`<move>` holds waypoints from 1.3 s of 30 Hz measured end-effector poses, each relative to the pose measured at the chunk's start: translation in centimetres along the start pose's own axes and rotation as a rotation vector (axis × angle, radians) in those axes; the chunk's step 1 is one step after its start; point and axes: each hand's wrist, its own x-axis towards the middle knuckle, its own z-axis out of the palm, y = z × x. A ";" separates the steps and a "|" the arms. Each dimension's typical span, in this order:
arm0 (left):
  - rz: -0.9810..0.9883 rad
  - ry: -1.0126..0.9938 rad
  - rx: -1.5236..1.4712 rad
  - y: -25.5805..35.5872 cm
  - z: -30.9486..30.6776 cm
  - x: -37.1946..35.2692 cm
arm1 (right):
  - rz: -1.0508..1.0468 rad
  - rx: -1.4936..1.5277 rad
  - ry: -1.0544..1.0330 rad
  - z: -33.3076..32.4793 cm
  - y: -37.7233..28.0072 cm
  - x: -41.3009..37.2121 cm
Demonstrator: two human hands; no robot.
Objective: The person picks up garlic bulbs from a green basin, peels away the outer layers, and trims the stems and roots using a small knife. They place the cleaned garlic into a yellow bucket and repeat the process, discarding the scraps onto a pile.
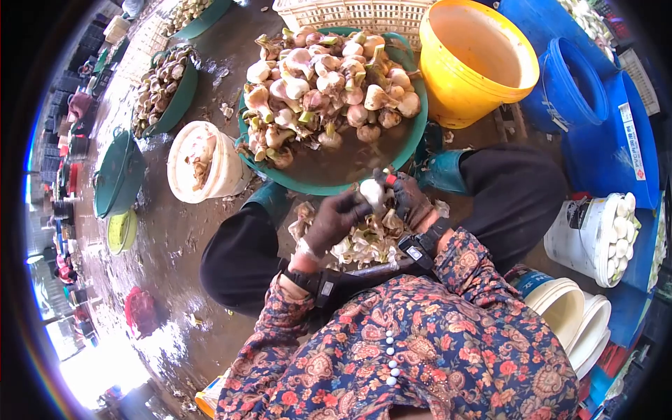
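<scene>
A peeled white garlic bulb (372, 191) sits between my two hands, over the near rim of a wide green tub (308, 183). My left hand (334, 222), in a dark glove, has its fingers closed against the bulb's lower left side. From the right, my gloved right hand (411, 199) closes round the bulb's other side. A small red piece (390, 180) shows at the right fingers; I cannot tell whether it is a tool or a finger wrap. Unpeeled garlic bulbs (329, 84) are heaped in the tub. Loose garlic skins (367, 241) lie below my hands.
A white bucket (183, 164) stands left of the tub, a yellow bucket (455, 91) at its upper right. Peeled garlic fills a white pail (577, 241) on the right. Blue bins (616, 140) stand beyond, pale buckets (560, 304) near my right elbow. Garlic-filled basins (178, 98) are farther left.
</scene>
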 end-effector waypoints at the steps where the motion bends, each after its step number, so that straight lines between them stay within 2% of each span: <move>1: -0.073 -0.112 0.038 0.9 0.8 -1.1 | 0.088 0.100 0.036 -0.8 0.7 0.8; 2: 0.047 -0.283 0.296 0.0 0.7 -1.5 | 0.175 0.197 0.068 -0.9 0.7 1.2; 4: -0.024 -0.554 0.715 -0.4 0.5 -2.7 | 0.241 0.225 0.039 -1.6 0.4 1.1; 5: -0.025 -0.549 0.714 -0.9 0.1 -2.7 | 0.228 0.204 0.012 -1.7 0.5 0.9; 6: -0.104 -0.464 0.810 -1.7 -0.6 -2.6 | 0.213 0.182 -0.018 -1.6 0.7 0.9; 7: -0.181 -0.377 0.906 -2.0 -1.3 -2.3 | 0.270 0.144 0.045 -1.4 0.8 0.8; 8: -0.141 -0.254 0.937 -1.0 -1.8 -1.3 | 0.264 0.033 0.001 -1.5 1.1 0.5; 9: -0.128 -0.030 0.654 -2.7 -2.8 0.1 | 0.234 0.016 -0.008 -1.6 1.8 0.5; 10: -0.152 0.085 0.542 -4.9 -4.3 2.4 | 0.203 0.000 -0.018 -1.4 2.5 0.5; 11: -0.202 0.315 0.245 -4.3 -4.3 4.0 | 0.240 -0.003 0.029 -0.4 1.9 -0.7; 13: -0.139 0.519 0.625 -5.6 -6.6 8.3 | 0.377 0.166 0.030 -1.0 4.1 -0.1; 14: -0.124 0.518 0.620 -5.6 -6.9 10.1 | 0.443 0.218 0.013 -0.9 4.0 0.1; 16: -0.362 0.606 0.891 -6.0 -7.0 13.3 | 0.425 0.248 -0.018 0.1 0.8 0.0; 18: -0.339 0.645 0.925 -7.8 -7.4 16.2 | 0.100 0.669 0.099 3.7 -6.6 1.0; 20: -0.426 0.643 0.862 -7.7 -6.9 17.4 | -0.153 0.692 -0.156 4.5 -13.5 0.1; 21: -0.427 0.638 0.866 -7.6 -7.0 17.5 | -0.155 0.696 -0.152 3.7 -13.4 0.5; 23: -0.433 0.665 0.853 -6.1 -6.4 17.5 | -0.364 0.282 -0.346 2.4 -13.4 1.3; 24: -0.449 0.683 0.845 -5.4 -6.1 16.7 | -0.227 0.183 -0.186 2.6 -12.0 0.6; 25: -0.287 0.655 0.785 -3.0 -5.2 14.4 | -0.081 0.114 -0.145 2.3 -10.1 0.3; 26: -0.293 0.655 0.791 -5.5 -6.5 14.2 | 0.057 0.048 -0.109 1.7 -7.9 0.4; 28: 0.116 0.172 0.847 -12.3 -10.3 14.2 | 0.139 -0.509 0.108 1.0 -4.0 -0.2; 29: -0.212 0.237 0.045 -8.5 -8.4 12.2 | 0.144 -0.504 0.108 -0.2 -1.9 0.9; 31: -0.213 0.173 -0.007 -4.9 -6.6 9.4 | 0.030 -0.733 0.208 -2.4 2.0 2.8; 32: -0.211 0.115 -0.065 -3.3 -5.7 7.9 | 0.065 -0.676 0.176 -2.1 2.0 2.9; 34: -0.188 0.023 0.026 0.2 -4.0 5.1 | -0.194 -0.870 0.269 -1.4 2.2 3.2; 36: -0.024 -0.062 0.034 -0.7 -2.9 4.1 | -0.256 -0.849 0.226 -0.8 1.8 2.9; 37: 0.088 -0.017 0.228 -1.1 -2.7 3.7 | -0.312 -0.825 0.184 -0.3 1.4 2.3; 38: 0.085 -0.015 0.229 -0.7 -2.3 3.2 | -0.310 -0.824 0.182 0.2 0.9 1.8; 39: 0.150 0.071 0.466 -0.4 -1.7 2.8 | -0.296 -0.774 0.174 0.7 0.4 1.4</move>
